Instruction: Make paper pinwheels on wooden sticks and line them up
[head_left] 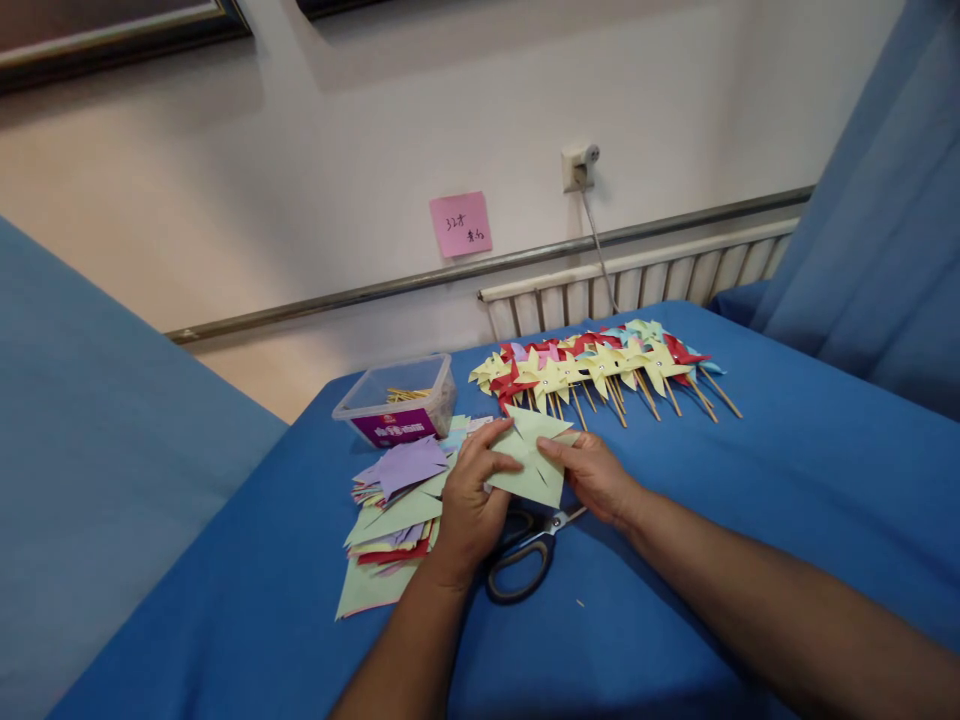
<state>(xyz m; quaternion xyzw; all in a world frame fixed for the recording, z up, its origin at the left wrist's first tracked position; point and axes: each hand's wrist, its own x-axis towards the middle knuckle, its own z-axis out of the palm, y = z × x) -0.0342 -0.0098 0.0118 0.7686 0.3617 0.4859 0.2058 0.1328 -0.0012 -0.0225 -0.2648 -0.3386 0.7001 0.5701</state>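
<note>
Left hand and right hand both pinch a pale green paper square, fingers closed on its opposite edges, held just above the blue worktop. Scissors lie beneath the hands; a loose stack of coloured paper sheets sits left. Behind: a clear plastic box and a row of finished pinwheels on sticks.

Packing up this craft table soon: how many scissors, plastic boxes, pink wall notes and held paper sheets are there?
Scissors: 1
Plastic box: 1
Pink note: 1
Green sheet held by left hand and right hand: 1
Total: 4
</note>
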